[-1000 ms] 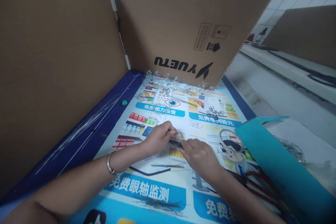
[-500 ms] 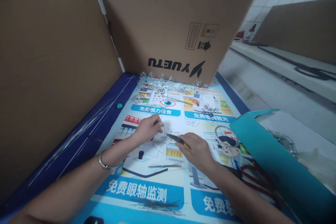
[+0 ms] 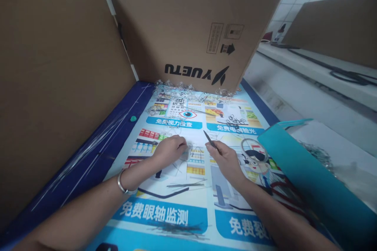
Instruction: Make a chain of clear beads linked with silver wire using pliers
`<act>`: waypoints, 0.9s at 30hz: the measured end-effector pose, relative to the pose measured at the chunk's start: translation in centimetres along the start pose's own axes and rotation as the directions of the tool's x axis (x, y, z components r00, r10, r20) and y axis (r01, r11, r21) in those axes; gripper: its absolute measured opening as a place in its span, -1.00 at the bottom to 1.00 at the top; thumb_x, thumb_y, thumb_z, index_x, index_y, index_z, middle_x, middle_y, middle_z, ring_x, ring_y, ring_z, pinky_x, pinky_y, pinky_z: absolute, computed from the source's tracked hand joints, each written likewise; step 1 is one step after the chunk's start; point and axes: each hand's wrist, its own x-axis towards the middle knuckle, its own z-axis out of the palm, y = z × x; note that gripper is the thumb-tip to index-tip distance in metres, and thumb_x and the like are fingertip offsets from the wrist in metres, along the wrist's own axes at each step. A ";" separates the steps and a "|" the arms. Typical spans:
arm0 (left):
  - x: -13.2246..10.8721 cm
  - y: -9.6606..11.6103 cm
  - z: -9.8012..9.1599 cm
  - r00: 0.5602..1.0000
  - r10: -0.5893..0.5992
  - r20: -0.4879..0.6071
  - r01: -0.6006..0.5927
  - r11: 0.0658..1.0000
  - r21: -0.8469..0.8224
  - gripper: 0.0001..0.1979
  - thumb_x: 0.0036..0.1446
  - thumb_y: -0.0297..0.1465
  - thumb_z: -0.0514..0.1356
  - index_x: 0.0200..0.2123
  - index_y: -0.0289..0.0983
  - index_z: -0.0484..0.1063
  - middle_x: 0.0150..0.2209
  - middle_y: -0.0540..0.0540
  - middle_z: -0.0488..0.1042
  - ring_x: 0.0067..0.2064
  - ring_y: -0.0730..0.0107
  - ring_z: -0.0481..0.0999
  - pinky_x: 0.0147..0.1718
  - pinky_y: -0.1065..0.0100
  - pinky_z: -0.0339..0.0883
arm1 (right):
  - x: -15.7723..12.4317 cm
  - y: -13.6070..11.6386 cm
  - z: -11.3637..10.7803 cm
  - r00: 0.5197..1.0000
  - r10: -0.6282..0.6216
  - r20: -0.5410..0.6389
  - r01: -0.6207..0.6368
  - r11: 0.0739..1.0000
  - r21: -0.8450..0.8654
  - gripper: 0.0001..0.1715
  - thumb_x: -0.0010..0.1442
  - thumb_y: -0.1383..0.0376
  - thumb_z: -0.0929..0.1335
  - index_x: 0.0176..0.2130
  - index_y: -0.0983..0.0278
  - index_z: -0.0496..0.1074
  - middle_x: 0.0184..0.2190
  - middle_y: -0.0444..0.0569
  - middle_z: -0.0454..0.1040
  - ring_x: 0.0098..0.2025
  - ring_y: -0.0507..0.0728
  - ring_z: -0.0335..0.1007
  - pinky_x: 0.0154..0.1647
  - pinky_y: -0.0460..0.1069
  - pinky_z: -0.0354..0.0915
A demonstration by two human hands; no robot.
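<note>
My left hand (image 3: 172,150) is closed in a pinch over the middle of the printed sheet, apparently on a thin wire (image 3: 178,168) whose faint curved lines show below the fingers. The exact grip is hidden. To its right, my right hand (image 3: 226,161) is wrapped round dark, pointed pliers (image 3: 209,139), with the tip aimed up and to the left. The tip is apart from my left hand. Straight thin wires (image 3: 185,184) lie on the sheet below the hands, and a denser bundle of wires (image 3: 176,227) lies nearer to me.
Wire pieces (image 3: 188,91) are heaped along the cardboard wall (image 3: 176,19) at the back. Small dark loops (image 3: 234,121) and a clear ring (image 3: 255,151) lie on the right. A teal box (image 3: 306,172) holds tangled wire. Long wires (image 3: 88,151) and a green lump (image 3: 133,118) lie left.
My right hand has moved right and slightly up, taking the pliers away from my left hand; their tip has swung upward. My left hand has shifted slightly right and down.
</note>
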 end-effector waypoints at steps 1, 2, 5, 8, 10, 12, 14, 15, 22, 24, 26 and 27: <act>0.0 0.1 0.2 1.000 -0.007 -0.001 0.007 0.999 0.035 -0.78 0.13 -0.37 -0.02 -0.36 -0.23 0.42 -0.33 -0.05 0.46 -0.26 0.33 0.43 -0.33 0.40 0.19 | 0.0 -0.1 0.0 1.000 0.001 0.003 -0.001 1.000 0.004 -0.65 0.12 0.07 0.25 -0.34 0.28 0.42 -0.56 -0.16 0.27 -0.48 0.01 0.14 -0.48 -0.10 0.09; 0.0 0.2 0.3 1.000 -0.015 0.002 0.015 0.998 0.067 -0.77 0.14 -0.37 -0.03 -0.35 -0.23 0.42 -0.33 -0.05 0.46 -0.26 0.32 0.44 -0.34 0.39 0.19 | 0.0 -0.1 0.0 1.000 0.001 0.005 -0.001 1.000 0.006 -0.65 0.12 0.07 0.25 -0.33 0.28 0.42 -0.56 -0.15 0.27 -0.48 0.01 0.14 -0.48 -0.10 0.09; -0.1 0.6 0.3 0.999 -0.044 0.025 0.040 0.990 0.132 -0.76 0.15 -0.36 -0.05 -0.32 -0.23 0.41 -0.29 -0.06 0.48 -0.25 0.30 0.45 -0.36 0.39 0.18 | 0.0 -0.2 0.0 1.000 0.000 0.007 0.000 1.000 0.004 -0.66 0.11 0.07 0.25 -0.34 0.28 0.43 -0.57 -0.17 0.26 -0.49 0.01 0.13 -0.48 -0.10 0.08; -0.3 0.9 -0.6 0.997 -0.066 0.050 0.058 0.987 0.150 -0.76 0.15 -0.31 -0.03 -0.22 -0.21 0.38 -0.25 -0.07 0.48 -0.24 0.28 0.45 -0.37 0.39 0.19 | 0.0 -0.2 0.0 1.000 -0.002 0.007 0.002 1.000 0.005 -0.66 0.11 0.07 0.26 -0.34 0.28 0.43 -0.56 -0.16 0.28 -0.48 0.02 0.15 -0.46 -0.10 0.09; -0.6 0.9 -1.7 0.994 -0.070 0.082 0.054 0.982 0.184 -0.74 0.12 -0.25 0.00 -0.17 -0.21 0.34 -0.25 -0.09 0.48 -0.29 0.25 0.46 -0.42 0.37 0.20 | 0.0 -0.2 0.0 1.000 0.003 0.009 -0.004 1.000 0.014 -0.64 0.11 0.07 0.25 -0.32 0.29 0.43 -0.54 -0.15 0.30 -0.47 0.02 0.17 -0.45 -0.09 0.11; -0.9 1.0 -2.7 0.992 -0.045 0.117 0.012 0.964 0.266 -0.76 0.13 -0.28 -0.02 -0.26 -0.24 0.37 -0.28 -0.12 0.48 -0.31 0.23 0.46 -0.41 0.35 0.22 | 0.0 -0.2 0.0 1.000 0.008 0.013 -0.008 1.000 0.019 -0.64 0.11 0.07 0.26 -0.32 0.29 0.43 -0.53 -0.14 0.32 -0.46 0.03 0.19 -0.44 -0.09 0.12; -1.2 1.1 -3.3 0.977 0.019 0.212 -0.088 0.942 0.323 -0.79 0.11 -0.34 -0.01 -0.35 -0.26 0.39 -0.32 -0.13 0.48 -0.33 0.21 0.47 -0.42 0.33 0.23 | -0.1 -0.2 0.0 1.000 0.003 0.018 -0.003 1.000 0.018 -0.64 0.10 0.07 0.26 -0.32 0.29 0.43 -0.52 -0.13 0.33 -0.45 0.04 0.19 -0.44 -0.08 0.13; -1.4 1.2 -3.4 0.967 0.057 0.248 -0.142 0.930 0.339 -0.79 0.11 -0.35 -0.01 -0.36 -0.27 0.40 -0.32 -0.14 0.48 -0.33 0.20 0.47 -0.42 0.33 0.24 | -0.1 -0.2 0.0 1.000 -0.002 0.020 0.002 1.000 0.016 -0.65 0.10 0.07 0.26 -0.32 0.29 0.43 -0.52 -0.13 0.33 -0.45 0.04 0.20 -0.43 -0.08 0.13; -2.3 1.6 -2.3 0.948 0.134 0.288 -0.262 0.841 0.473 -0.75 0.12 -0.49 -0.07 -0.34 -0.35 0.41 -0.36 -0.23 0.47 -0.40 0.17 0.49 -0.48 0.30 0.28 | 0.0 0.0 0.1 1.000 -0.018 0.015 0.018 1.000 0.004 -0.66 0.10 0.08 0.27 -0.31 0.28 0.44 -0.49 -0.12 0.37 -0.44 0.04 0.23 -0.42 -0.08 0.15; -2.4 1.7 -2.3 0.942 0.152 0.299 -0.284 0.836 0.470 -0.76 0.08 -0.54 -0.06 -0.34 -0.37 0.40 -0.37 -0.24 0.47 -0.41 0.16 0.49 -0.49 0.30 0.28 | 0.0 -0.1 0.1 1.000 -0.025 0.013 0.025 1.000 0.003 -0.67 0.10 0.09 0.27 -0.31 0.28 0.45 -0.46 -0.11 0.39 -0.41 0.05 0.25 -0.40 -0.08 0.16; -2.4 1.8 -2.4 0.938 0.173 0.299 -0.300 0.838 0.456 -0.77 0.06 -0.57 -0.05 -0.33 -0.37 0.40 -0.38 -0.25 0.48 -0.41 0.17 0.49 -0.49 0.31 0.28 | -0.1 -0.2 0.1 1.000 -0.027 0.008 0.027 1.000 0.002 -0.67 0.10 0.09 0.28 -0.31 0.28 0.45 -0.45 -0.10 0.41 -0.41 0.06 0.26 -0.39 -0.08 0.17; -2.4 1.7 -2.4 0.937 0.182 0.299 -0.307 0.840 0.448 -0.77 0.05 -0.58 -0.04 -0.33 -0.37 0.40 -0.38 -0.25 0.48 -0.42 0.18 0.49 -0.49 0.32 0.28 | -0.1 -0.2 0.0 1.000 -0.026 0.008 0.026 1.000 0.000 -0.67 0.09 0.09 0.28 -0.31 0.28 0.45 -0.45 -0.10 0.41 -0.41 0.06 0.26 -0.39 -0.08 0.17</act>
